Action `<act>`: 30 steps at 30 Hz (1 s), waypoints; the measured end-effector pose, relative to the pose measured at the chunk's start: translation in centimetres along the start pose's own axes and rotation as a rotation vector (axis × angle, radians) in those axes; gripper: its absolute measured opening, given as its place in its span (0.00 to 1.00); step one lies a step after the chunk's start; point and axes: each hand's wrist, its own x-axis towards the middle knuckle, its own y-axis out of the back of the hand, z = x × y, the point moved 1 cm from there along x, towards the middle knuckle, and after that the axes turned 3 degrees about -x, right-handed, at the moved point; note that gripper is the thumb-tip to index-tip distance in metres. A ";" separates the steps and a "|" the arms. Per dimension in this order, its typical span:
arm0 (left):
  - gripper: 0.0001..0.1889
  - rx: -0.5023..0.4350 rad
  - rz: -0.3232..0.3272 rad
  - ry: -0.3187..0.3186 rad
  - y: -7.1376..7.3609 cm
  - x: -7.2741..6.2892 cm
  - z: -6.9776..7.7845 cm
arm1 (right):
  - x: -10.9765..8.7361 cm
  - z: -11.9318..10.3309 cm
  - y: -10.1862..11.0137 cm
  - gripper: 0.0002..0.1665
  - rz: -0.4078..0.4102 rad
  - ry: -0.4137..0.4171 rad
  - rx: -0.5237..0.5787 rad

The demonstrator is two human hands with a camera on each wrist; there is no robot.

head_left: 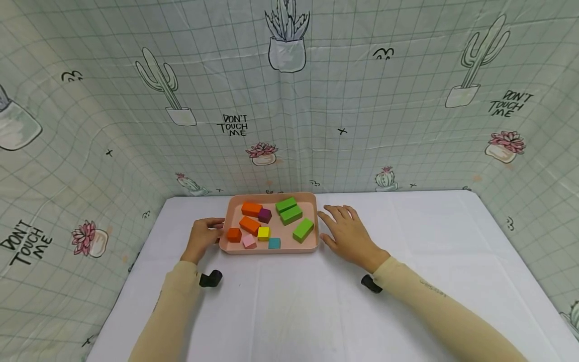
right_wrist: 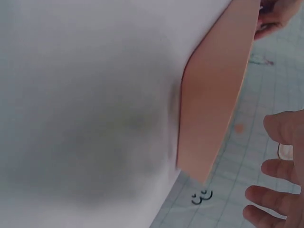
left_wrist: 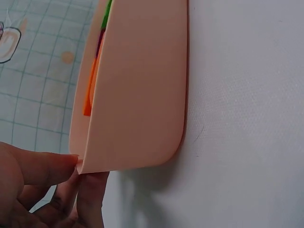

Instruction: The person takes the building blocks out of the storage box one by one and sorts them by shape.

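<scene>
A shallow pink tray (head_left: 289, 250) lies at the back of the white table with several coloured blocks in it. My left hand (head_left: 205, 236) is at its left end; in the left wrist view the thumb (left_wrist: 52, 166) and fingers pinch the tray's rim at the corner. Just off the right end, my right hand (head_left: 346, 234) has its fingers spread and holds nothing; the right wrist view shows a gap between it and the tray wall (right_wrist: 213, 95). Inside are three green blocks (head_left: 303, 230), two orange blocks (head_left: 250, 225), and red-orange (head_left: 233, 235), purple (head_left: 265, 215), yellow (head_left: 264, 234), pink (head_left: 249, 242) and teal cubes (head_left: 274, 243).
The white table (head_left: 289, 306) stretches in front of the tray and to both sides. A grid-patterned cloth (head_left: 316, 100) with cactus drawings hangs behind and at the sides. Black wrist devices (head_left: 211, 278) sit beside both sleeves.
</scene>
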 end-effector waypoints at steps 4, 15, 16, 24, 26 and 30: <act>0.22 -0.034 -0.011 0.025 0.2 0.0 0.2 | 0.6 -1.0 -0.4 0.32 0.020 0.012 -0.004; 0.22 -0.051 -0.030 0.049 0.5 0.2 0.3 | 2.2 -2.5 -1.4 0.29 0.010 0.000 0.040; 0.22 -0.052 -0.029 0.047 0.5 0.2 0.3 | 2.3 -2.6 -1.5 0.29 0.010 -0.001 0.040; 0.22 -0.065 -0.028 0.046 0.6 0.2 0.4 | 3.2 -3.3 -2.0 0.28 0.004 -0.032 0.017; 0.22 -0.064 -0.024 0.044 0.5 0.2 0.3 | 3.5 -3.5 -2.2 0.30 -0.017 -0.046 0.008; 0.21 -0.058 -0.020 0.037 0.4 0.2 0.1 | 3.8 -3.7 -2.5 0.31 -0.044 -0.057 -0.014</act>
